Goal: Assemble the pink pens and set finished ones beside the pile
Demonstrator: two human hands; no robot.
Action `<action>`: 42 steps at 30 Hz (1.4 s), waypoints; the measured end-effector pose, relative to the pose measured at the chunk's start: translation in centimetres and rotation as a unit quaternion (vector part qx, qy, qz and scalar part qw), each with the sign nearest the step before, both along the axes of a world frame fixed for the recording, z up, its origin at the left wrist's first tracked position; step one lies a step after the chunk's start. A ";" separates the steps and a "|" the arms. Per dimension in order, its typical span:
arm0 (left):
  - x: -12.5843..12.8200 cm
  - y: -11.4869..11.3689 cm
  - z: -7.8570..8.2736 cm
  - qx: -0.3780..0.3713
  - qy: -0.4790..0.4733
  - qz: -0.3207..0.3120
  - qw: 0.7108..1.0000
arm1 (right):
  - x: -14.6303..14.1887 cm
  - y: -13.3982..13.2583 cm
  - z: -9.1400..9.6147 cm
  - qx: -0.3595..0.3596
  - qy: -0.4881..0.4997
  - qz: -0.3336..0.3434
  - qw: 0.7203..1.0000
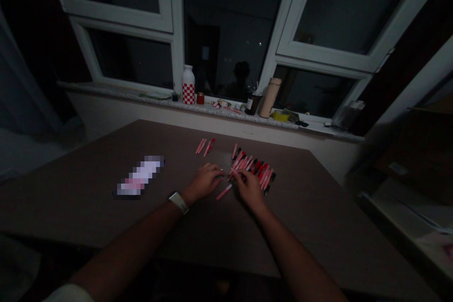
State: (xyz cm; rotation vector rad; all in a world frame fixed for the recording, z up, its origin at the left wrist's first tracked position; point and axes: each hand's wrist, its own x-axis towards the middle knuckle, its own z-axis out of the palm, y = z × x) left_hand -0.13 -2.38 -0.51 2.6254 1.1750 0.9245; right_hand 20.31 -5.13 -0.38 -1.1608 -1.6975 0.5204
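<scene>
A brown table (pixel 170 151) under dim light, with a white-framed window (pixel 226 33) and its speckled stone sill (pixel 212 109) beyond the table's far edge. The dark panes show a shadowy reflection. Along the sill, beyond the table, stand a white bottle with a red checked band (pixel 188 86), a small red jar (pixel 200 98), a dark jar (pixel 253 104), a tan flask (pixel 269 98) and a roll of yellow tape (pixel 279 115). On the table, pink and red tubes (pixel 253 170) lie in a close slanted row near the middle, two more tube groups lying just apart. A pixelated patch (pixel 139 177) covers an object towards the table's left side. The left hand (pixel 203 181), with a watch (pixel 179 202), and the right hand (pixel 249 188) are both narrowly curled at the row's near end, the right fingertips touching the tubes; what either hand holds cannot be told.
</scene>
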 end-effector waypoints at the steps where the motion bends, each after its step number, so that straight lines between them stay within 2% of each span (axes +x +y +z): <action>1: -0.1 0.1 -0.2 0.002 0.017 0.008 1.000 | 0.0 0.0 0.0 -0.003 0.000 0.000 1.000; 9: 0.0 -0.1 0.0 -0.021 0.067 0.042 0.997 | -0.3 -0.4 0.0 -0.010 -0.015 -0.009 1.000; 15: 0.3 -0.2 0.2 -0.028 0.076 0.043 0.996 | -0.3 -0.3 -0.1 -0.007 -0.014 -0.007 1.000; 20: 0.2 0.0 0.1 -0.030 0.015 0.042 0.999 | -0.1 -0.2 -0.2 0.004 -0.008 0.003 1.000; 24: 0.1 0.1 0.3 -0.030 -0.052 -0.004 0.998 | 0.0 0.0 -0.4 -0.002 -0.019 0.001 1.000; 34: 0.4 -0.2 0.6 -0.042 -0.102 -0.039 0.993 | 0.1 0.1 -0.8 -0.018 -0.054 -0.016 0.998; 42: 0.6 0.3 0.4 -0.055 -0.157 -0.053 0.985 | 0.0 -0.1 -0.7 -0.011 -0.056 -0.002 0.998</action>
